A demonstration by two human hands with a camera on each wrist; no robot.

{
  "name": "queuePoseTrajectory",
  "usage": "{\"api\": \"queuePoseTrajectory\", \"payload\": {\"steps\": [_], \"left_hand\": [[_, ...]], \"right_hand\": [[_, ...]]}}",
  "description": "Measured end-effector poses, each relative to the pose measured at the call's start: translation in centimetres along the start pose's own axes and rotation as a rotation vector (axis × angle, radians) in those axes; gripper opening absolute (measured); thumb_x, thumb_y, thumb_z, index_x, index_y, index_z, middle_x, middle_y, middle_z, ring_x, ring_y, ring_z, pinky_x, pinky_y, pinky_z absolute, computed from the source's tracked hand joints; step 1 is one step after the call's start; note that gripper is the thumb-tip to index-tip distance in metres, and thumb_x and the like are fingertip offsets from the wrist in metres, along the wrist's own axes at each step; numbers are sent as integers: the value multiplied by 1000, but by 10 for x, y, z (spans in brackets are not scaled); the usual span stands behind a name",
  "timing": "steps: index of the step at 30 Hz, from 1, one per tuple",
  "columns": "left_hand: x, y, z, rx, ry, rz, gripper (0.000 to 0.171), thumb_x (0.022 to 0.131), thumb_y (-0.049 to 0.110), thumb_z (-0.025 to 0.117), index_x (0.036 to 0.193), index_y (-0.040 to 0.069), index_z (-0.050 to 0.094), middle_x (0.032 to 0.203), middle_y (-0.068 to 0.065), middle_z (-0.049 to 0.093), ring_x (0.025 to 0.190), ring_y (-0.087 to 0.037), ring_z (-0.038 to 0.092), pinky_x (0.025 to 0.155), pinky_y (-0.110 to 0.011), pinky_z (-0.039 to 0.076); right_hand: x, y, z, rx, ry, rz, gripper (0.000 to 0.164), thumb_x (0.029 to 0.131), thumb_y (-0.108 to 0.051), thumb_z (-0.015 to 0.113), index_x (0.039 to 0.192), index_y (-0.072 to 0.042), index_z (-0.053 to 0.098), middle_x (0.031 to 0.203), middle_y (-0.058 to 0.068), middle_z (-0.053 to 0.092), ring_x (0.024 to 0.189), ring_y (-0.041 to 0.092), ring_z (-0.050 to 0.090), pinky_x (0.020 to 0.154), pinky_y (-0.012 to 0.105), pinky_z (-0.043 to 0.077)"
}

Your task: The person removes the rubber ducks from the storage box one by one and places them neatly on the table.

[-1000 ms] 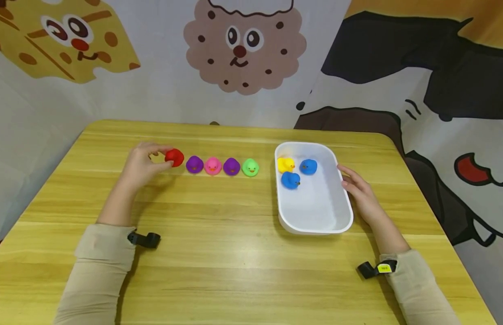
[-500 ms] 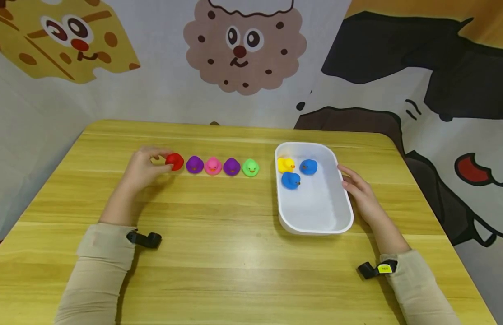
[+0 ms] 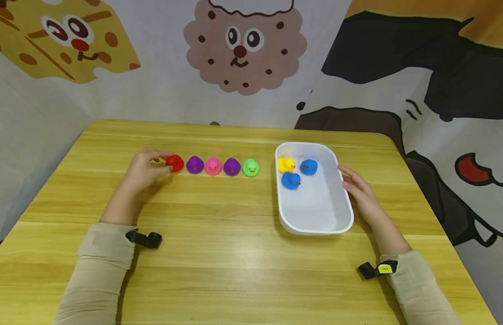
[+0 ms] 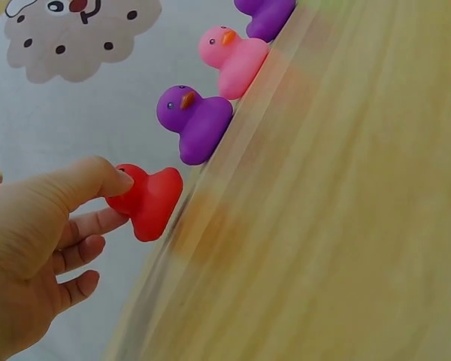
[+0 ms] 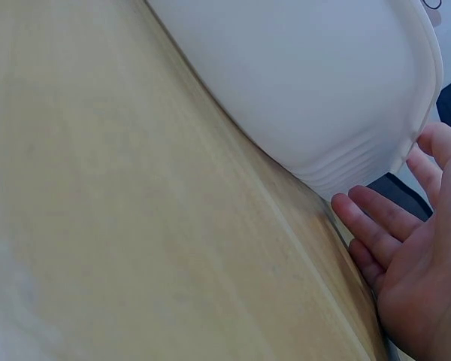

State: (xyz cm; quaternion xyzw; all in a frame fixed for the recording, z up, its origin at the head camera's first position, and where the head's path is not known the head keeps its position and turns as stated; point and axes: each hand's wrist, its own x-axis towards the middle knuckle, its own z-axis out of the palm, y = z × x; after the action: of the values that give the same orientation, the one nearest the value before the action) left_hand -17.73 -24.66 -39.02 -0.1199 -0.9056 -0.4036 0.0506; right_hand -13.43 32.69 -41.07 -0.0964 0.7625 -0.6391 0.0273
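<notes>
My left hand [image 3: 143,169] pinches a red rubber duck [image 3: 175,164] by its head between thumb and index finger. The duck is at the left end of a row, beside a purple duck [image 3: 195,165]. Then come a pink duck [image 3: 213,166], a second purple duck [image 3: 232,167] and a green duck [image 3: 250,168]. In the left wrist view the red duck [image 4: 154,201] looks upright, its base at the tabletop. My right hand [image 3: 360,195] touches the right side of a white plastic bin [image 3: 316,234] with loosely extended fingers.
Inside the bin lie a yellow duck [image 3: 286,165] and two blue ducks, one farther back [image 3: 308,167] and one nearer [image 3: 291,180]. The wooden table [image 3: 235,271] ends at a back edge before a cartoon-printed cloth [image 3: 154,99].
My left hand has lowered the red duck and brought it slightly toward me, level with the row. The right hand and the bin stay where they were.
</notes>
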Motion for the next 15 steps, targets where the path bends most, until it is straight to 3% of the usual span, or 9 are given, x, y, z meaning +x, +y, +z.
{"api": "queuePoseTrajectory", "payload": {"steps": [15], "left_hand": [[-1, -1, 0, 8, -39, -38, 35, 85, 4, 70, 118, -4, 64, 116, -23, 60, 103, -38, 46, 77, -43, 37]], "right_hand": [[0, 0, 0, -9, -3, 8, 46, 101, -17, 48, 147, -14, 40, 122, -6, 57, 105, 8, 58, 80, 23, 50]]}}
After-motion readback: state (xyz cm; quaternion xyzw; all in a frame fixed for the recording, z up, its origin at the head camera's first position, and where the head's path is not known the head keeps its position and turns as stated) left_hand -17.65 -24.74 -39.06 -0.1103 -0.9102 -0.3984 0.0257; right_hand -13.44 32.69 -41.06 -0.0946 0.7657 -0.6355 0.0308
